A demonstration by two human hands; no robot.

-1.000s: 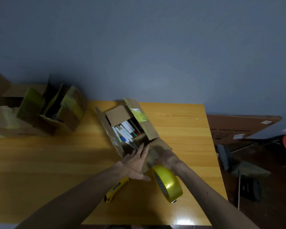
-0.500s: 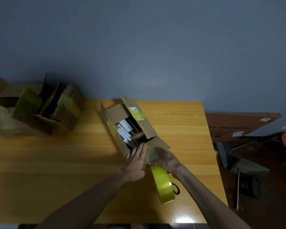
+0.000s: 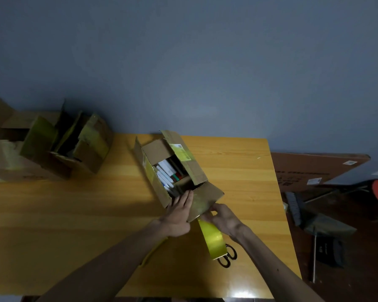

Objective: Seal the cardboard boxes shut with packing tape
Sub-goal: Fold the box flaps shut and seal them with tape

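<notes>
A small open cardboard box (image 3: 196, 171) with several markers inside sits mid-table, its flaps up and patched with old yellow tape. My left hand (image 3: 179, 212) lies with straight fingers pressed against the box's near flap (image 3: 205, 199). My right hand (image 3: 224, 217) grips the top of a yellow packing tape roll (image 3: 213, 239), right at the flap's near edge. The roll stands on its edge on the table, seen edge-on.
Black-handled scissors (image 3: 229, 256) lie just behind the roll. A yellow utility knife (image 3: 152, 252) peeks out beside my left forearm. More opened boxes (image 3: 74, 147) crowd the table's (image 3: 74, 214) far left. Right of the table edge are a flat carton (image 3: 314, 168) and floor clutter.
My left hand slid forward onto the near flap. My right hand turned the tape roll edge-on and brought it up to the flap, uncovering the scissors.
</notes>
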